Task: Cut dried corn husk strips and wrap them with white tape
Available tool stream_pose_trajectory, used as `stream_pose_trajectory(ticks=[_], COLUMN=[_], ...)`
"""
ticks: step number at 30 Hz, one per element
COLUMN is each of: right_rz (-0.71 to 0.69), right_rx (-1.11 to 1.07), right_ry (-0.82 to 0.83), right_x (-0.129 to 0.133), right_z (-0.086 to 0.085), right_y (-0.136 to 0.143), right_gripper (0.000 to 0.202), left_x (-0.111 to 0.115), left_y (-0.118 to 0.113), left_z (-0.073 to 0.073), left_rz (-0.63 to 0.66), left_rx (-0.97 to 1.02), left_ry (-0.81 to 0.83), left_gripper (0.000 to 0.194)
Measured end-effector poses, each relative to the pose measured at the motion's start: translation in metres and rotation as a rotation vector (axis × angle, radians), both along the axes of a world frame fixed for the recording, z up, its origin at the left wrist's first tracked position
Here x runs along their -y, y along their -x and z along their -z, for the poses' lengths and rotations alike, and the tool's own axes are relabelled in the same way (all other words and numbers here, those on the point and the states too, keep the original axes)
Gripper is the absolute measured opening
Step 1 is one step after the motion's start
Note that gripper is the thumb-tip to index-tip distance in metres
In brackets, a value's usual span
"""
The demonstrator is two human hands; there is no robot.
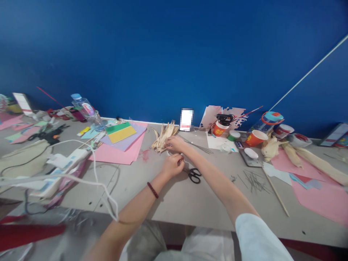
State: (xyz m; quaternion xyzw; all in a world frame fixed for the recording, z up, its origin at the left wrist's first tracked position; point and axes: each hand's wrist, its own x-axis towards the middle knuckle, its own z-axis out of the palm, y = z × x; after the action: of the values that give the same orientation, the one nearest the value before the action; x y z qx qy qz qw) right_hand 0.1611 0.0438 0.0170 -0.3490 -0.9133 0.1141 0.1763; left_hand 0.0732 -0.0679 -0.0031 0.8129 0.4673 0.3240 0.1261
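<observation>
A bundle of dried corn husks (163,139) fans upward near the middle of the table, pale and frayed. My right hand (176,144) crosses in front of my body, its fingertips closed on the lower right edge of the husks. Just below it, my left hand (172,166), with a dark red bead bracelet on the wrist, is curled shut; what lies inside its fingers, if anything, is hidden. Black-handled scissors (194,175) rest on the table right of my left hand, their blades partly covered by it. A phone (186,119) with a lit screen leans behind my hands.
Pink paper (114,154) and coloured sheets lie left, near a white power strip (65,172) and looping cable. On the right are thin wires (255,181), a wooden stick (276,190), an orange paper cup (257,137) and more husks (320,163). A blue wall (174,54) rises behind.
</observation>
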Motion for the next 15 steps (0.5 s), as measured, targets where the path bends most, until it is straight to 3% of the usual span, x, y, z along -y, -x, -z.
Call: stream_pose_trajectory(ticks=[10,15], right_rz=[0.025,0.130], right_rx=[0.036,-0.355], right_ry=[-0.008,0.135], right_x=[0.007,0.016], right_z=[-0.008,-0.034], right_y=[0.010,-0.008], right_gripper=[0.010,0.018], left_x=[0.000,0.000], left_y=[0.000,0.002], left_z=[0.003,-0.001], left_rz=[0.019,0.006], left_rx=[0.034,0.246], left_ry=[-0.040,0.011], left_gripper=[0.014,0.018])
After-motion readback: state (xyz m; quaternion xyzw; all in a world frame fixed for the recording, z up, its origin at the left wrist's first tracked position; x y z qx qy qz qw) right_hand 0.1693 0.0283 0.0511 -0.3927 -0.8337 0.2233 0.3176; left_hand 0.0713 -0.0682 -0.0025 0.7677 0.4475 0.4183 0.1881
